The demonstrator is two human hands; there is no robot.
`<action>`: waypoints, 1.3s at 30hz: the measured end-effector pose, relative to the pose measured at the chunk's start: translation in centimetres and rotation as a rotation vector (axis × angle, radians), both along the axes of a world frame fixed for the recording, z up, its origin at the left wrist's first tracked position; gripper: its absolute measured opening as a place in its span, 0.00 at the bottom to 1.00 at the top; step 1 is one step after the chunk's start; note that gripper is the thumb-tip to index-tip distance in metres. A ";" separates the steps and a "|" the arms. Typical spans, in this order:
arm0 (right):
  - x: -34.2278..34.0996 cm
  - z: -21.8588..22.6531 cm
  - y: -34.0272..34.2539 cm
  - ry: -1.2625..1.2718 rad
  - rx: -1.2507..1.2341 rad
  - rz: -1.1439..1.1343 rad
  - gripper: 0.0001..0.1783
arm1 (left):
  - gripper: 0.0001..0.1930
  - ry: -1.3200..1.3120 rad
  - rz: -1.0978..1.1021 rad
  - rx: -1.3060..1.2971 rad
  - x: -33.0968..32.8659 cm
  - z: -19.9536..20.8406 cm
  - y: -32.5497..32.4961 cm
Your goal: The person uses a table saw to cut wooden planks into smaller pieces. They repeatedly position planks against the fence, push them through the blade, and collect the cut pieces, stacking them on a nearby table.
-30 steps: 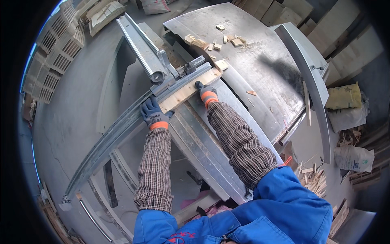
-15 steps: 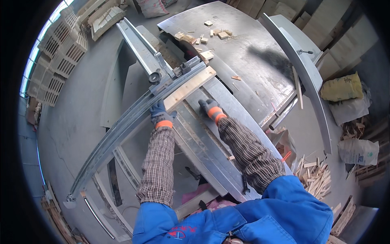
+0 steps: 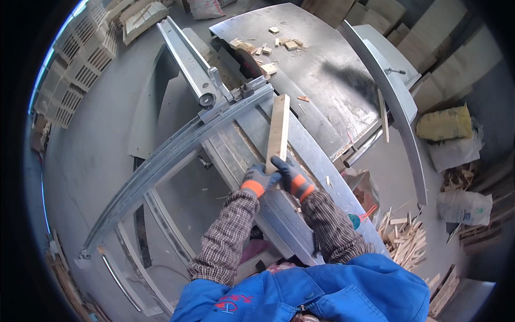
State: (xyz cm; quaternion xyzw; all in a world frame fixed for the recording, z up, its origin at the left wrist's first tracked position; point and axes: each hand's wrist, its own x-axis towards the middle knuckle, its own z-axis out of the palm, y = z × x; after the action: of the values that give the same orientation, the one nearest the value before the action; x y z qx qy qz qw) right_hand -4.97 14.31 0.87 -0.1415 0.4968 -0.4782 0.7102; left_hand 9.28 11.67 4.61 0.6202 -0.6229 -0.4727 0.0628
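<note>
Both gloved hands meet at the near end of a pale wooden board point(image 3: 279, 130). Left hand point(image 3: 256, 180), in a grey glove with an orange cuff, is curled against the board's near left corner; right hand point(image 3: 288, 174), gloved alike, is closed over the near end from the right. The two hands touch each other there.

Board lies flat and lengthwise on the sliding bed point(image 3: 300, 161) of a grey metal table saw, its far end pointing toward the crosscut fence point(image 3: 236, 102). A long rail point(image 3: 188, 53) runs from that fence toward the far left.

Right of the board, the main saw table point(image 3: 327, 80) is bare steel, scuffed, with a dark smudge near its right side. Small wood offcuts point(image 3: 265, 45) lie scattered at its far edge, and one chip sits just right of the board's far end. A thin wooden strip point(image 3: 382, 115) rests near the table's right edge.

Floor is grey concrete. Stacked pallets point(image 3: 70, 70) stand at the far left. A heap of scrap sticks point(image 3: 405, 239) lies near right, with filled sacks point(image 3: 456, 145) beyond it.
</note>
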 end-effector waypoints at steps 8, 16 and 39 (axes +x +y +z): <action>-6.9 10.3 -0.3 0.186 -0.412 0.181 0.43 | 0.21 0.421 -0.379 -0.628 -4.6 -1.3 -0.3; -14.0 19.3 -15.2 0.659 -0.433 0.211 0.43 | 0.21 0.126 -0.110 -0.837 -3.1 -9.0 -3.0; -6.5 17.3 -48.2 2.080 -0.475 0.864 0.36 | 0.29 -0.018 -0.360 -0.590 -3.0 -7.8 -3.8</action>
State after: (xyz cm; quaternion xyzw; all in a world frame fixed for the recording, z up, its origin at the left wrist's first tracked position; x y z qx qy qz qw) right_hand -11.51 -33.84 18.13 -0.7564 0.6500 0.0717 0.0169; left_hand 6.23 7.84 -3.22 0.4596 -0.8328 -0.2700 0.1494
